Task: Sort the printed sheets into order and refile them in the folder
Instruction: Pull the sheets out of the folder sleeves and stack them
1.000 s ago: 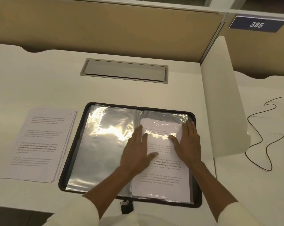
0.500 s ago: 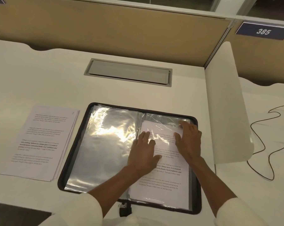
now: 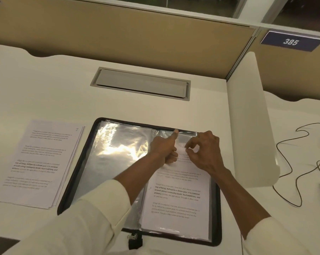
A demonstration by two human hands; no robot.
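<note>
1. The open folder lies on the surface, with a printed sheet in its right half
2. The right hand pinches the sheet's top edge
3. The left hand sets a straight forefinger on the clear sleeve; the other fingers are curled, and I cannot tell if they hold anything
4. A stack of sheets lies left of the folder

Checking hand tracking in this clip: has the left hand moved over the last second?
Yes. The left hand went from the middle of the printed sheet away from the person; its index finger now reaches the far rim of the folder.
</note>
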